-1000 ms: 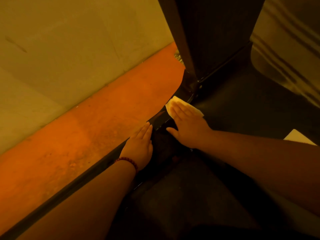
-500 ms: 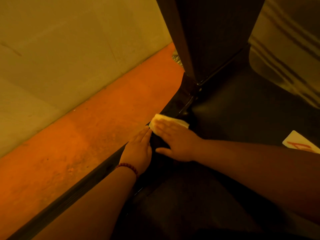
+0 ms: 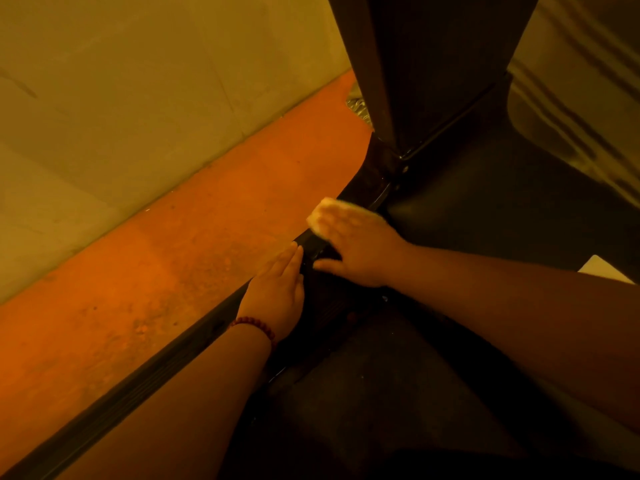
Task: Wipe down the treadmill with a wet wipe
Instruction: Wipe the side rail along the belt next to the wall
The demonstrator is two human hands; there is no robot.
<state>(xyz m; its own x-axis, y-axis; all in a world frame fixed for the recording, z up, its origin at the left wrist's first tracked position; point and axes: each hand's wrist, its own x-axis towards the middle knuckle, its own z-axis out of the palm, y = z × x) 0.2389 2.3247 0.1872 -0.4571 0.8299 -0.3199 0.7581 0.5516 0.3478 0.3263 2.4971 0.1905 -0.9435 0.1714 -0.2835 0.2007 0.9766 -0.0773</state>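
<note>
The black treadmill side rail [image 3: 145,379] runs diagonally from the lower left up to the dark upright post [image 3: 426,71]. My right hand [image 3: 356,247] lies flat on the rail near the post's base, pressing a pale wet wipe [image 3: 329,207] whose edge shows past the fingertips; the hand is motion-blurred. My left hand [image 3: 277,292], with a bead bracelet at the wrist, rests flat on the rail just below the right hand, fingers together, holding nothing. The dark deck [image 3: 374,393] lies under both forearms.
An orange floor strip [image 3: 194,244] borders the rail on the left, with a pale wall [image 3: 138,81] beyond it. A white paper corner [image 3: 602,268] shows at the right edge. Grey striped plastic [image 3: 581,98] sits at the upper right, beside the post.
My right hand slid the wipe down the rail toward my left hand, then back up a little. My left hand has stayed in place.
</note>
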